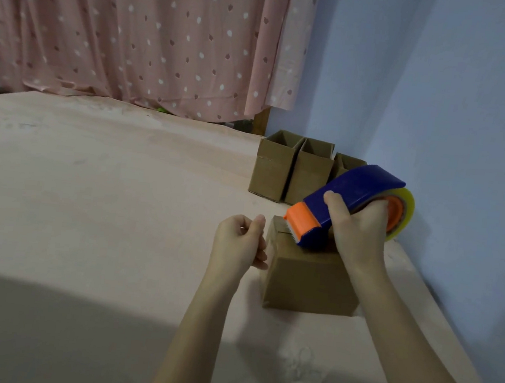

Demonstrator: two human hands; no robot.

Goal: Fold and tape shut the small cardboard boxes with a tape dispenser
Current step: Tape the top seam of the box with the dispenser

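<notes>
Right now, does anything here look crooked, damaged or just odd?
Nothing stands out. The right hand holds the tape dispenser on the closed box; the left hand is beside it. Three open boxes stand upright in the corner.
</notes>
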